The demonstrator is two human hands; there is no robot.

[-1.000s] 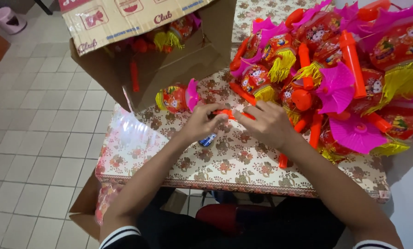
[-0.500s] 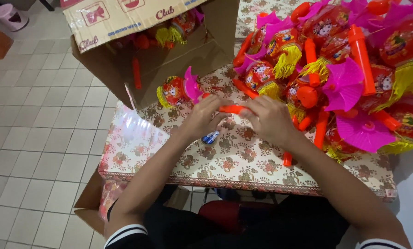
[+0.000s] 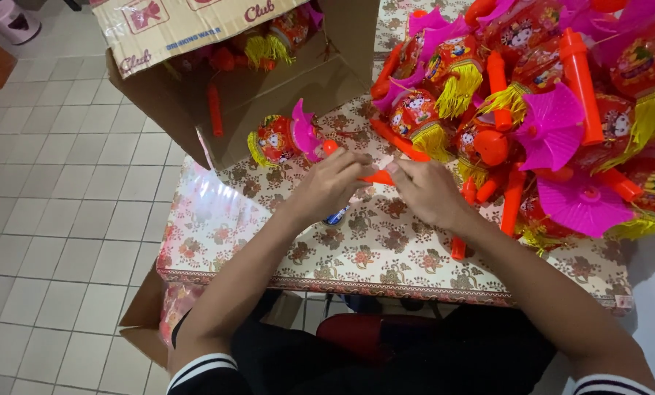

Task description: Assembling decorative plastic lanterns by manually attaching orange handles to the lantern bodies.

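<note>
While both hands meet over the floral table [image 3: 386,249], an orange stick [image 3: 379,177] lies crosswise btwn them: left hand [image 3: 327,186] fingers pinch its left end, right hand [image 3: 426,192] pinches the right end, equally near.

Looks like a home packing spot or small shop. Floral-clothed table [image 3: 386,249] on pale floor tiles [image 3: 64,219]. Toy lanterns [image 3: 547,95] heaped far right, open cardboard box [image 3: 283,80] far left.

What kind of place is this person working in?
Probably a home or small workshop where toy lanterns are put together: a table with a flowered cloth on a tiled floor, a heap of lanterns, and a cardboard box holding more. Both hands hold an orange stick.
</note>
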